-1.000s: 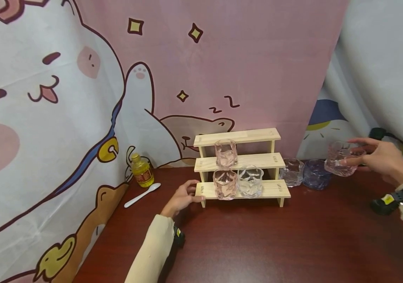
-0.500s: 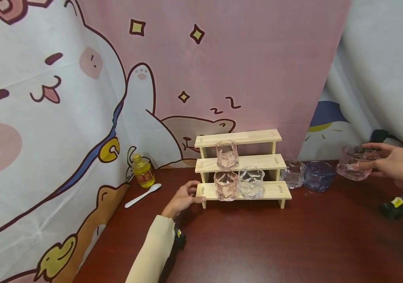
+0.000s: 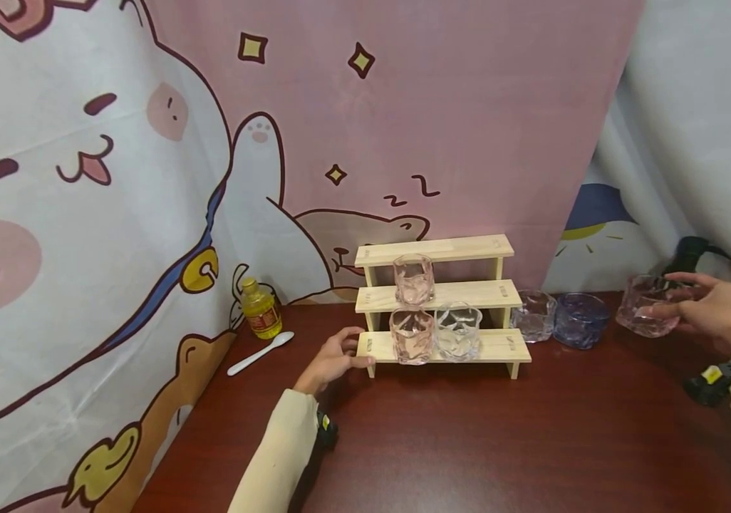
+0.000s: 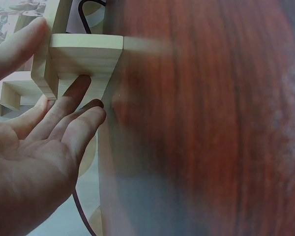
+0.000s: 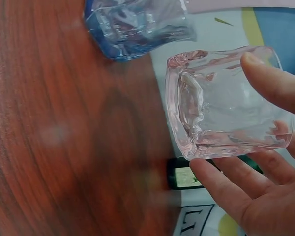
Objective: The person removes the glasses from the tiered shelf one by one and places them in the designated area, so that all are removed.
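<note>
My right hand (image 3: 721, 310) holds a pink-tinted glass tumbler (image 3: 644, 306) at the far right, upright and low by the table's back edge. In the right wrist view my thumb lies on one side of the pink tumbler (image 5: 226, 105) and several fingers on the other. A blue tumbler (image 3: 580, 320) stands just left of it, beside a clear tumbler (image 3: 535, 317). My left hand (image 3: 333, 363) grips the left end of a three-step wooden rack (image 3: 436, 249). The left wrist view has fingertips under the step board (image 4: 86, 49), with the thumb on the opposite side.
On the rack's bottom step stand a pink tumbler (image 3: 412, 338) and a clear one (image 3: 457, 333); another pink tumbler (image 3: 413, 281) sits on the middle step. A yellow bottle (image 3: 261, 310) and a white spoon (image 3: 259, 354) are at the left. A patterned cloth (image 3: 481, 128) hangs behind.
My right hand has carried the pink tumbler to the right, away from the blue one, and lowered it. The left hand keeps its place on the rack.
</note>
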`<action>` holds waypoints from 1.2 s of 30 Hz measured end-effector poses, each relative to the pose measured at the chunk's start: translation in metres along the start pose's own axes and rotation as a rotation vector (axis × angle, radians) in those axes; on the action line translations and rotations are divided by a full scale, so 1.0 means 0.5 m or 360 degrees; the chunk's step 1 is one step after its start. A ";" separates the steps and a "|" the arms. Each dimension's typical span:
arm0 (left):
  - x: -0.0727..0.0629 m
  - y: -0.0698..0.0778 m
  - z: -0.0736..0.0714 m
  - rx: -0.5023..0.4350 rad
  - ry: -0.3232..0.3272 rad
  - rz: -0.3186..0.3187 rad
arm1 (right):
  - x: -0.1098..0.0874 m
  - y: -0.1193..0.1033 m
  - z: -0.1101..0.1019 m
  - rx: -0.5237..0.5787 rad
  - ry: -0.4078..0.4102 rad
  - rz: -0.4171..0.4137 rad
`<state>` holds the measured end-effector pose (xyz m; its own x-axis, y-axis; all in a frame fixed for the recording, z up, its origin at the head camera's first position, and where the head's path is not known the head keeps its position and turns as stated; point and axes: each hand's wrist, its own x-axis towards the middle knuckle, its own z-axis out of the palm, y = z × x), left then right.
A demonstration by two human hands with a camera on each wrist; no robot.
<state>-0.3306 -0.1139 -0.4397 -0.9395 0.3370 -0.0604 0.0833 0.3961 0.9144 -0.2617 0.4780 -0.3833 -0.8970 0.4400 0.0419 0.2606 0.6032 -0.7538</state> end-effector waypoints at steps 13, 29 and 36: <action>0.004 0.002 -0.002 0.0019 0.0021 -0.0014 | 0.001 0.027 0.040 -0.0129 0.0111 0.0052; 0.006 0.006 0.002 0.0024 -0.0007 -0.0028 | -0.014 0.018 0.071 -0.0067 0.0168 0.0223; 0.004 0.004 0.002 0.0031 0.0013 -0.0037 | -0.012 0.019 0.088 -0.0051 0.0143 0.0244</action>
<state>-0.3322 -0.1117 -0.4382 -0.9440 0.3204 -0.0784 0.0675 0.4203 0.9049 -0.2695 0.4515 -0.4196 -0.8110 0.5850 -0.0125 0.4042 0.5447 -0.7348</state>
